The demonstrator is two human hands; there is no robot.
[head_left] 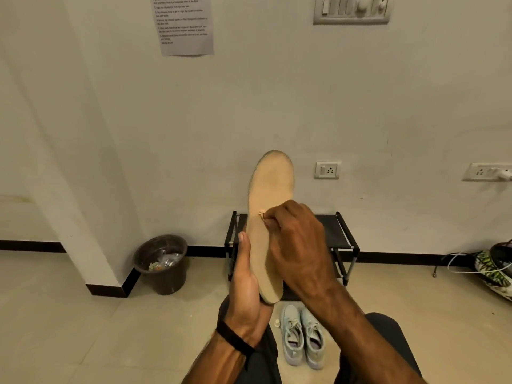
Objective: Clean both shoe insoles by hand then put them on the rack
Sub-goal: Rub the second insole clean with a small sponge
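- Warm, dim-ish indoor light, even, no glare.
- Soft shadows under the rack and bin.
- Wide-angle bending at edges.
- Overall slightly soft; wall notice text unreadable.

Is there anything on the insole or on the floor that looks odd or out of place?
Yes. A small pale speck sits on the tan insole, and the right hand pinches at it. On the floor, a small white object lies loose beside the pair of shoes; what it is cannot be told.
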